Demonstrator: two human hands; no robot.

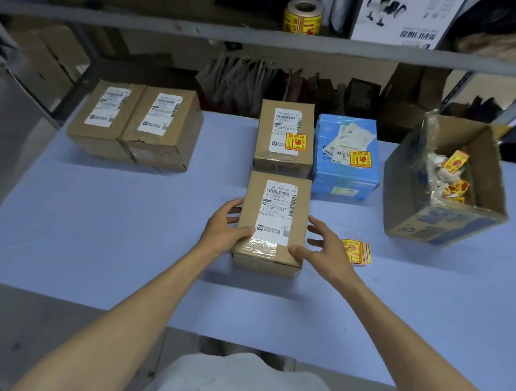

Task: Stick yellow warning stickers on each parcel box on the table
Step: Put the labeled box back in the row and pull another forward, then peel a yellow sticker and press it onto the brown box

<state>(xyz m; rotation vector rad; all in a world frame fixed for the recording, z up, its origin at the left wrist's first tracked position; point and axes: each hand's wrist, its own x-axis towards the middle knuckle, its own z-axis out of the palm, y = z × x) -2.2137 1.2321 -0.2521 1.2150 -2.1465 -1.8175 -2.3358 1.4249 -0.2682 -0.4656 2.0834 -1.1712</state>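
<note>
A brown parcel box (269, 252) with a white shipping label lies at the middle of the blue table (98, 223). My left hand (224, 228) grips its left side, thumb on top. My right hand (322, 241) is at its right side, thumb on the near corner, fingers spread. A small stack of yellow warning stickers (359, 251) lies just right of my right hand. Behind, a brown box (282, 159) and a blue box (344, 174) each carry a yellow sticker. Two brown boxes (132, 139) at the back left carry only white labels.
An open cardboard carton (443, 219) with peeled sticker scraps stands at the right. A roll of yellow stickers (303, 16) sits on the shelf above. Bags and boxes fill the shelving behind the table.
</note>
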